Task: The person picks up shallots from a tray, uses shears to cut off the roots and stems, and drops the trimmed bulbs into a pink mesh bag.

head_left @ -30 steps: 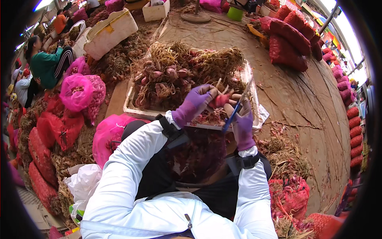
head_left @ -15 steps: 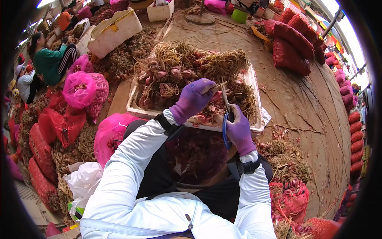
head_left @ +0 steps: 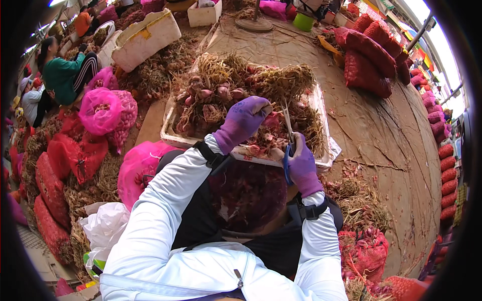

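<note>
My left hand (head_left: 244, 123), in a purple glove, is closed round a shallot that the fingers mostly hide. A short bit of dry stalk (head_left: 271, 105) shows at its fingertips. In my right hand (head_left: 303, 168), also gloved in purple, are scissors (head_left: 287, 120) with blue handles, blades pointing away from me just right of the left hand. Both hands are over the near part of a white foam box (head_left: 173, 134). Heaped inside are shallots (head_left: 224, 92) with long dry stalks (head_left: 288, 80). Between my legs is a dark container (head_left: 246, 193) with shallots and skins.
Pink mesh bags (head_left: 143, 168) and red sacks (head_left: 51, 185) are at left, near a seated person in green (head_left: 63, 75). Another white foam box (head_left: 145, 40) stands far left. Dry stalks (head_left: 359, 195) and a red mesh bag (head_left: 366, 253) lie at right. Red sacks (head_left: 366, 60) are piled far right.
The scissors have drawn slightly right, away from my left hand. The stalk that reached from my left fingertips to the blades now shows only as a short end.
</note>
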Action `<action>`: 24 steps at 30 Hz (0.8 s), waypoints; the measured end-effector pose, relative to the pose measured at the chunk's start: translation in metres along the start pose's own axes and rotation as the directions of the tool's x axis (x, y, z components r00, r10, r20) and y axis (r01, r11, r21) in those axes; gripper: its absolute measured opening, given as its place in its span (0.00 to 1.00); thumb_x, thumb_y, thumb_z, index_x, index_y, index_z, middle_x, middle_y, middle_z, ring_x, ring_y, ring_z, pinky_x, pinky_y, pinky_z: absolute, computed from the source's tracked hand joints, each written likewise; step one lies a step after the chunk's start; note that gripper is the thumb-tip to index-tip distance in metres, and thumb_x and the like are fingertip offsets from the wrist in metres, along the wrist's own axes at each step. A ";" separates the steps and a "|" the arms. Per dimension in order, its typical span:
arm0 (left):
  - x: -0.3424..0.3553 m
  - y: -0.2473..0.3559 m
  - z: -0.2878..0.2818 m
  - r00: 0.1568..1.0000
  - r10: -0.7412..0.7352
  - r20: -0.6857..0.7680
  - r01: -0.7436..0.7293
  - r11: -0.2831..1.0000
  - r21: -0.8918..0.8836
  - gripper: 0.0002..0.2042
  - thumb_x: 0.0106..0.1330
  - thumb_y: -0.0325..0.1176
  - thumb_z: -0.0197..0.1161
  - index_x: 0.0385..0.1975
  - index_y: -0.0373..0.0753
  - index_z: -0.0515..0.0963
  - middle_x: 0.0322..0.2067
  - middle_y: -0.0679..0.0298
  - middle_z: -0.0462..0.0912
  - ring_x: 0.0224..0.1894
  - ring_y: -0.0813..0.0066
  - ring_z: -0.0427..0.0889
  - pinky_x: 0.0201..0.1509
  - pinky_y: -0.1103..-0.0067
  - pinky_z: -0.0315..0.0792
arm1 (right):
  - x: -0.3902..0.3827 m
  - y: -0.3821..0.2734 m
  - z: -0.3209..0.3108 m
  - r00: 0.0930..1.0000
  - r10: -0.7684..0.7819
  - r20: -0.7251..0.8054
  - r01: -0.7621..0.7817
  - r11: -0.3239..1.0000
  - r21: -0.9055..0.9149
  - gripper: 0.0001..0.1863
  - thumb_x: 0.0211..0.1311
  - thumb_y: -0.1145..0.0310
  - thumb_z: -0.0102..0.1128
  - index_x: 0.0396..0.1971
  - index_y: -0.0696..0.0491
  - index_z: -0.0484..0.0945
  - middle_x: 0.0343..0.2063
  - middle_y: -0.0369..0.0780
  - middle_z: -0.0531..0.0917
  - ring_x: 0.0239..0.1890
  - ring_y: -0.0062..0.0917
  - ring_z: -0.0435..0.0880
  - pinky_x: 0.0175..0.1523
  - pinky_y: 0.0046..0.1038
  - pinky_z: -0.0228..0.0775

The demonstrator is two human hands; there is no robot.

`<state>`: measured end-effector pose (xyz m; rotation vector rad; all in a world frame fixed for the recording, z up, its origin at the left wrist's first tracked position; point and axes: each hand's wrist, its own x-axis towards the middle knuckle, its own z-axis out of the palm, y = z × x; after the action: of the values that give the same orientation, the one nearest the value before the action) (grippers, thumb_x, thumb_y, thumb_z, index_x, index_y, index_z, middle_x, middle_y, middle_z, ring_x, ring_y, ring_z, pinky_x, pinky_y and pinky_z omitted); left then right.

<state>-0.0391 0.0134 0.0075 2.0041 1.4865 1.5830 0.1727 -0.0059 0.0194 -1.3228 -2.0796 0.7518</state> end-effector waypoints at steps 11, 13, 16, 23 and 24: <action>0.011 -0.009 -0.052 0.995 -0.074 0.065 0.083 0.987 -0.141 0.04 0.67 0.26 0.57 0.33 0.36 0.78 0.28 0.67 0.77 0.32 0.82 0.76 0.37 0.84 0.72 | 0.020 0.014 0.001 0.966 0.009 -0.257 0.121 0.865 0.487 0.21 0.59 0.56 0.66 0.41 0.56 0.71 0.27 0.35 0.81 0.27 0.18 0.78 0.33 0.21 0.71; 0.007 -0.006 -0.100 0.945 -0.318 0.079 0.327 0.891 -0.316 0.06 0.69 0.29 0.56 0.35 0.35 0.79 0.29 0.68 0.78 0.32 0.83 0.75 0.37 0.84 0.71 | 0.027 0.027 0.007 0.949 -0.107 -0.295 0.223 0.893 0.391 0.26 0.58 0.57 0.67 0.48 0.56 0.67 0.33 0.39 0.83 0.31 0.21 0.81 0.38 0.23 0.73; -0.024 -0.021 -0.179 0.905 -0.414 0.102 0.413 0.910 0.028 0.11 0.70 0.37 0.55 0.35 0.36 0.79 0.29 0.70 0.78 0.31 0.84 0.74 0.35 0.85 0.70 | 0.017 0.009 0.013 0.952 -0.197 -0.234 0.249 0.943 0.222 0.27 0.55 0.59 0.70 0.49 0.54 0.67 0.35 0.40 0.83 0.33 0.23 0.82 0.40 0.24 0.73; -0.228 -0.117 -0.293 0.197 -0.871 0.450 0.697 0.448 0.560 0.20 0.70 0.50 0.50 0.29 0.39 0.78 0.18 0.64 0.79 0.19 0.75 0.80 0.22 0.78 0.72 | 0.019 0.000 0.069 0.851 -0.512 0.118 0.525 0.822 -0.221 0.22 0.45 0.71 0.68 0.41 0.51 0.70 0.28 0.45 0.79 0.30 0.42 0.80 0.36 0.38 0.71; -0.259 -0.139 -0.292 0.092 -0.893 0.441 0.617 0.399 0.678 0.19 0.69 0.49 0.51 0.31 0.39 0.79 0.21 0.62 0.80 0.22 0.72 0.81 0.25 0.76 0.73 | 0.022 0.006 0.071 0.899 -0.435 0.042 0.435 0.881 -0.186 0.19 0.47 0.72 0.65 0.41 0.51 0.71 0.27 0.45 0.79 0.30 0.42 0.80 0.36 0.38 0.71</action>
<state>-0.3383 -0.2399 -0.1259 1.1523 1.8840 -0.0793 0.1184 0.0050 -0.0302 -0.8851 -2.3758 0.3602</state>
